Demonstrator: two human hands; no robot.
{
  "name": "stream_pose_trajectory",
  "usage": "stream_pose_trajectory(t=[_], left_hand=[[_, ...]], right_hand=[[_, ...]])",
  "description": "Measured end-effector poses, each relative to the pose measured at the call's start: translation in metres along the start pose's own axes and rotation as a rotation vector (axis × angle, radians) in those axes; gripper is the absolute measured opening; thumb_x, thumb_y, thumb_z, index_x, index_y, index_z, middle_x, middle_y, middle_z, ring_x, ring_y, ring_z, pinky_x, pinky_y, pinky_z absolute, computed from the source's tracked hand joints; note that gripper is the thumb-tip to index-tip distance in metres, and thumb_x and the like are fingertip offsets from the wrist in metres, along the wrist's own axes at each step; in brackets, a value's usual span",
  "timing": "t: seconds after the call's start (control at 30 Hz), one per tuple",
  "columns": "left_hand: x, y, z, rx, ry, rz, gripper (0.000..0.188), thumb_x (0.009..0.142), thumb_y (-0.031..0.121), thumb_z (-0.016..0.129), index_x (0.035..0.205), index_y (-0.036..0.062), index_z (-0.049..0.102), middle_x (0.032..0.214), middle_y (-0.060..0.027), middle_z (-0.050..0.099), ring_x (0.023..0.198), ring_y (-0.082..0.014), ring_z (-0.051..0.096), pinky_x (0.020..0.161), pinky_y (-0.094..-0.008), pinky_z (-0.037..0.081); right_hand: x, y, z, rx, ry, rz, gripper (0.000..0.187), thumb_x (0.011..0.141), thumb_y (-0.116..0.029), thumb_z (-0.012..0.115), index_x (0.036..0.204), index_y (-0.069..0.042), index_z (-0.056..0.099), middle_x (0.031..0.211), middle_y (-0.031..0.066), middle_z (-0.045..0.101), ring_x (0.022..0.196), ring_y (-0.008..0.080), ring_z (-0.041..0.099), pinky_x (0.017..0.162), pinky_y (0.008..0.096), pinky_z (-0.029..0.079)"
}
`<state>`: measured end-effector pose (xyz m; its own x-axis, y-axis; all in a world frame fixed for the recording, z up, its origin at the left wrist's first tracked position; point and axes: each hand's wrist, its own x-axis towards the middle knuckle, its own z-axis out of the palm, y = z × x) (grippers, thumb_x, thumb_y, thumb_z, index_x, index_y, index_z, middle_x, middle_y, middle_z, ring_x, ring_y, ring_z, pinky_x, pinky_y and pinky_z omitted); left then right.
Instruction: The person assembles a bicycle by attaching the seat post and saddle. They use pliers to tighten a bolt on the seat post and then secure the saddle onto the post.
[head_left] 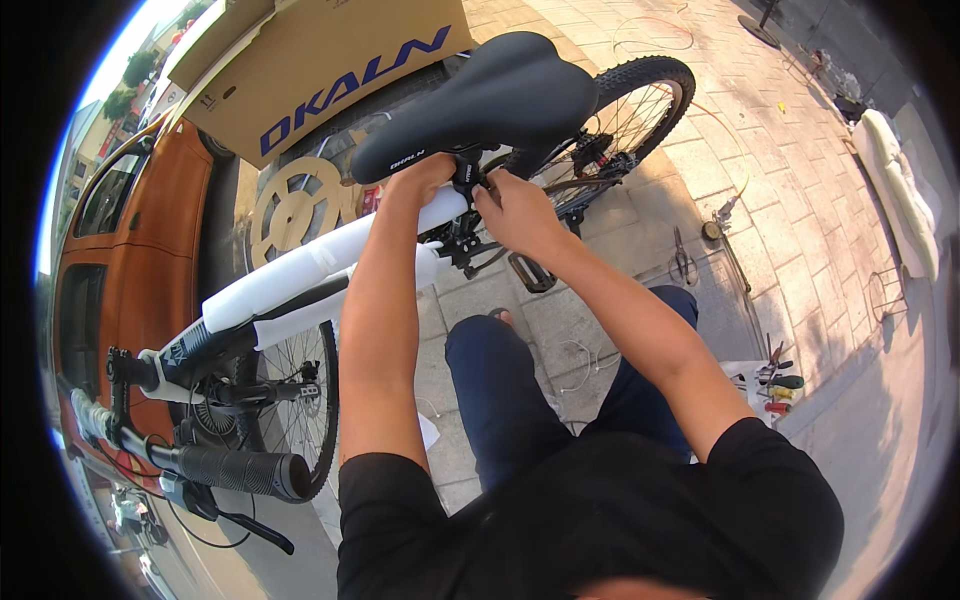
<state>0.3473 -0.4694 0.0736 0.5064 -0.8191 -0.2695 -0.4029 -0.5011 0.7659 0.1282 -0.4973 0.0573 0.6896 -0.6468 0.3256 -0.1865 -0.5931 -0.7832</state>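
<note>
A bicycle stands across my front, its black saddle (480, 110) at the far side and its frame tube (290, 272) wrapped in white foam. Just under the saddle, my left hand (424, 178) is closed against the black seat post (466, 176), its fingertips mostly hidden. From the other side my right hand (518, 210) presses bent fingers and thumb on the same post, low down near the frame. Whether a small part sits between those fingers is hidden. A black pedal (531, 273) hangs below my right wrist.
The handlebar grip (245, 470) and brake lever (255, 532) jut out at lower left. Behind the bicycle stand a large cardboard box (330, 70) and an orange vehicle (140, 270). At right, hand tools (780, 382) and scissors (682, 258) lie on the paving.
</note>
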Motion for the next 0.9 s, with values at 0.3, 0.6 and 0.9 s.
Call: stream_pose_trajectory(t=[0.3, 0.6, 0.9], left_hand=[[0.010, -0.008, 0.003, -0.333, -0.072, -0.042, 0.015, 0.106, 0.014, 0.066, 0.112, 0.0046, 0.076, 0.104, -0.0051, 0.075, 0.092, -0.0172, 0.069, 0.085, -0.0316, 0.056], [-0.011, 0.017, 0.002, -0.375, -0.088, -0.094, 0.011, 0.104, 0.013, 0.071, 0.107, 0.0035, 0.075, 0.099, -0.0057, 0.074, 0.089, -0.0185, 0.069, 0.081, -0.0326, 0.057], [-0.016, 0.020, 0.001, -0.523, -0.108, -0.101, 0.010, 0.102, 0.011, 0.074, 0.107, 0.0025, 0.074, 0.099, -0.0061, 0.073, 0.088, -0.0193, 0.069, 0.082, -0.0332, 0.058]], right_hand=[[0.003, -0.001, 0.027, 0.905, -0.015, 0.546, 0.038, 0.108, -0.035, 0.053, 0.102, -0.001, 0.067, 0.073, 0.0108, 0.063, 0.061, 0.0267, 0.063, 0.053, 0.0412, 0.047], [-0.005, 0.000, 0.035, 0.627, 0.175, 0.363, 0.034, 0.107, -0.035, 0.063, 0.103, -0.001, 0.068, 0.073, 0.0030, 0.061, 0.056, 0.0090, 0.054, 0.043, 0.0329, 0.038], [-0.002, 0.008, 0.032, 1.341, -0.091, 0.765, 0.033, 0.108, -0.038, 0.063, 0.100, -0.006, 0.061, 0.066, -0.0007, 0.052, 0.050, 0.0091, 0.048, 0.041, 0.0289, 0.033]])
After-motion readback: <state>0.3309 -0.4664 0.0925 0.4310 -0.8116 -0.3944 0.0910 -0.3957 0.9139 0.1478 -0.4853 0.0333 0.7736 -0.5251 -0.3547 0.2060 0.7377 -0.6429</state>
